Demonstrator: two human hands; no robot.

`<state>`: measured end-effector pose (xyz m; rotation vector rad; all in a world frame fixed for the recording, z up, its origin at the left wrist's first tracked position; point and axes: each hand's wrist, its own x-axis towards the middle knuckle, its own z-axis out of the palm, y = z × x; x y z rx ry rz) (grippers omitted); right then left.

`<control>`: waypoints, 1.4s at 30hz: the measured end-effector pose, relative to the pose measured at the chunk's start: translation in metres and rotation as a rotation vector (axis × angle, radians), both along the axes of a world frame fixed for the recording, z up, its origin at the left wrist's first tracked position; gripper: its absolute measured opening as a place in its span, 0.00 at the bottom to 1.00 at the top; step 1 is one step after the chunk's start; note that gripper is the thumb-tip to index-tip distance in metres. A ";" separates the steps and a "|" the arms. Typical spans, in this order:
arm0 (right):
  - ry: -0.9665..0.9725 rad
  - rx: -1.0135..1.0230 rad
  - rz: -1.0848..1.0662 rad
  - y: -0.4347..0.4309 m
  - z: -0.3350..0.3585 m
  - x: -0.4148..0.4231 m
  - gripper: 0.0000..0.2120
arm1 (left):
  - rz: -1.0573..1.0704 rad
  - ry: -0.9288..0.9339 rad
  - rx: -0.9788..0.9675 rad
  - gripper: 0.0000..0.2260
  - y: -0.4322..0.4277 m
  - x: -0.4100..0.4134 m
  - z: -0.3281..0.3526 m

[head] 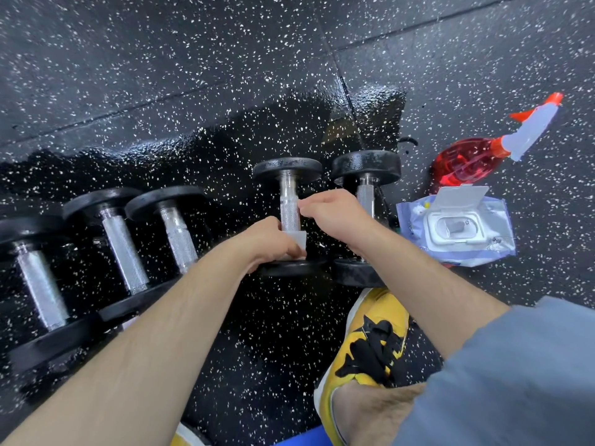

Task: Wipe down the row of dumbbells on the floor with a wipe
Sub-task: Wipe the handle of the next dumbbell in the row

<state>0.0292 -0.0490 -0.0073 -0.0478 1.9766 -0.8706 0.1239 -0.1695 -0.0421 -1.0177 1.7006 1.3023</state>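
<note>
The left hand [270, 243] clamps its fingers on the wipe [297, 240] round a dumbbell [289, 201] handle. Whether the right hand [331, 214] grips is unclear. The ends probably need rubbing next.

Left hand [269, 244], wipe [298, 240] on dumbbell handle [289, 201]

I could read nothing for certain: the print on the wipes pack [497, 220], lying on the floor just right of the dumbbells [175, 235], was too blurred, and the red spray bottle [463, 162] showed me no legible label.
</note>
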 end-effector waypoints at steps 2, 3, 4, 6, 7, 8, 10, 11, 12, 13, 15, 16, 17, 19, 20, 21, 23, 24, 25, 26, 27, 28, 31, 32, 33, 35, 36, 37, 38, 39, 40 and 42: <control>-0.011 -0.010 -0.009 -0.001 0.002 0.000 0.08 | -0.075 -0.001 -0.117 0.22 0.007 -0.007 0.005; -0.016 -0.019 -0.009 -0.002 0.002 0.001 0.09 | -0.088 -0.003 -0.157 0.22 0.011 -0.010 0.007; -0.013 -0.024 -0.005 -0.004 0.002 0.001 0.09 | -0.080 -0.009 -0.196 0.24 0.015 -0.012 0.007; -0.002 -0.020 0.003 -0.005 0.001 0.003 0.10 | -0.044 -0.042 -0.269 0.30 0.023 -0.014 0.009; 0.008 -0.022 0.004 -0.006 0.000 0.004 0.12 | -0.014 -0.039 -0.306 0.29 0.026 -0.013 0.008; 0.020 -0.024 0.005 -0.007 0.000 0.006 0.14 | 0.011 -0.033 -0.337 0.28 0.028 -0.012 0.006; 0.039 -0.017 0.015 -0.006 -0.002 0.008 0.16 | 0.043 -0.021 -0.350 0.25 0.028 -0.010 0.006; 0.045 -0.016 0.023 -0.006 -0.004 0.008 0.15 | 0.069 -0.009 -0.335 0.23 0.025 -0.008 0.004; 0.042 -0.018 0.029 -0.005 -0.006 0.007 0.14 | 0.101 0.008 -0.307 0.20 0.022 -0.005 0.002; 0.032 -0.021 0.028 -0.004 -0.007 0.007 0.12 | 0.143 0.022 -0.263 0.18 0.020 -0.003 0.002; -0.001 -0.029 0.030 -0.004 -0.006 0.007 0.10 | 0.218 0.038 -0.175 0.18 0.013 0.002 0.000; -0.008 -0.034 0.031 -0.003 -0.006 0.007 0.11 | 0.233 0.044 -0.144 0.20 0.011 0.004 0.001; -0.007 -0.037 0.034 -0.004 -0.006 0.008 0.11 | 0.224 0.052 -0.125 0.23 0.008 0.006 0.001; -0.004 -0.034 0.037 -0.003 -0.007 0.009 0.11 | 0.163 0.075 -0.142 0.24 0.004 0.009 0.002; 0.008 -0.031 0.043 -0.003 -0.006 0.010 0.10 | 0.122 0.088 -0.182 0.22 0.003 0.011 0.005; 0.024 -0.025 0.055 -0.004 -0.006 0.010 0.10 | 0.095 0.101 -0.221 0.22 0.002 0.013 0.007; 0.050 -0.010 0.071 -0.003 -0.005 0.008 0.10 | 0.092 0.126 -0.268 0.23 0.003 0.015 0.008; 0.065 -0.003 0.080 -0.003 -0.005 0.007 0.11 | 0.099 0.142 -0.283 0.25 0.004 0.016 0.008; 0.076 0.003 0.090 -0.003 -0.004 0.007 0.13 | 0.109 0.161 -0.296 0.26 0.005 0.017 0.007; 0.085 0.008 0.102 -0.003 -0.004 0.007 0.15 | 0.123 0.171 -0.312 0.27 0.006 0.017 0.007; 0.092 0.006 0.116 -0.002 -0.005 0.007 0.16 | 0.141 0.183 -0.326 0.27 0.007 0.018 0.006; 0.097 -0.001 0.131 -0.001 -0.005 0.008 0.16 | 0.155 0.189 -0.346 0.28 0.007 0.018 0.006; 0.098 0.009 0.150 0.002 -0.007 0.009 0.15 | 0.174 0.193 -0.352 0.27 0.007 0.017 0.006; 0.098 0.010 0.147 0.003 -0.008 0.009 0.15 | 0.175 0.193 -0.354 0.26 0.008 0.017 0.008; 0.102 0.010 0.148 0.004 -0.007 0.009 0.15 | 0.193 0.194 -0.350 0.25 0.007 0.016 0.008; 0.111 0.004 0.166 0.004 -0.006 0.010 0.15 | 0.255 0.191 -0.325 0.22 0.008 0.016 0.009; 0.121 0.000 0.181 0.004 -0.005 0.010 0.14 | 0.289 0.194 -0.312 0.21 0.009 0.016 0.011; 0.135 -0.003 0.197 0.004 -0.006 0.010 0.14 | 0.327 0.206 -0.296 0.21 0.010 0.016 0.011; 0.149 -0.009 0.207 0.004 -0.006 0.010 0.14 | 0.364 0.224 -0.280 0.21 0.011 0.015 0.013; 0.155 -0.019 0.209 0.004 -0.006 0.010 0.14 | 0.408 0.244 -0.262 0.21 0.014 0.014 0.014; 0.156 -0.029 0.206 0.005 -0.006 0.010 0.14 | 0.449 0.274 -0.246 0.20 0.017 0.012 0.016; 0.151 -0.048 0.196 0.006 -0.005 0.011 0.14 | 0.515 0.349 -0.241 0.16 0.022 0.008 0.021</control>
